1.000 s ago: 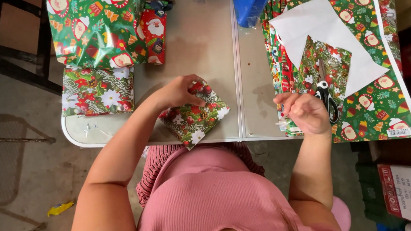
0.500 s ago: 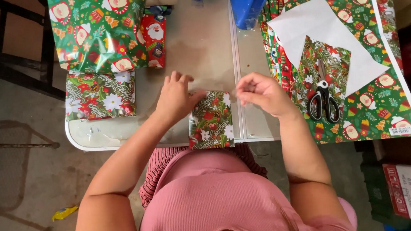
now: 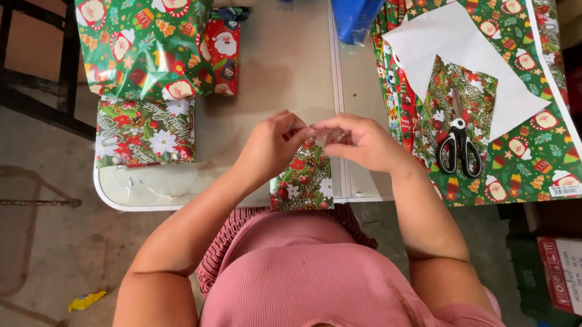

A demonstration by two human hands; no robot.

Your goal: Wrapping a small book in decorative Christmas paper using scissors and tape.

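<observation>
Where the near edge of the pale table (image 3: pixel 278 70) meets the person's pink top, a small wrapped gift (image 3: pixel 303 183) in dark green holly paper stands at the rim, straight in front of the body and partly hidden under the two hands. The left hand (image 3: pixel 273 146) and the right hand (image 3: pixel 364 142) meet just above its far end, fingertips drawn together around a small clear strip of tape (image 3: pixel 321 138) stretched between them; both hands are pinched shut on that strip, knuckles up, wrists bent inward, forearms running back toward the body on either side of the gift. Whether the fingers also press on the paper below cannot be told.

To the left, near the table's rounded corner, a flat parcel (image 3: pixel 144 133) in green floral paper lies well apart from the hands. To the right, black-handled scissors (image 3: pixel 459 146) rest closed on a cut piece of holly paper (image 3: pixel 465 92), which lies on a larger sheet of green wrapping paper (image 3: pixel 539 148) with a white underside folded over.

Farther off on the left, a big gift (image 3: pixel 142 41) in green festive paper stands with a small red package (image 3: pixel 224 56) just beside it. At the far edge, centre right, a blue tape dispenser (image 3: pixel 355 4) sits next to the paper stack.
</observation>
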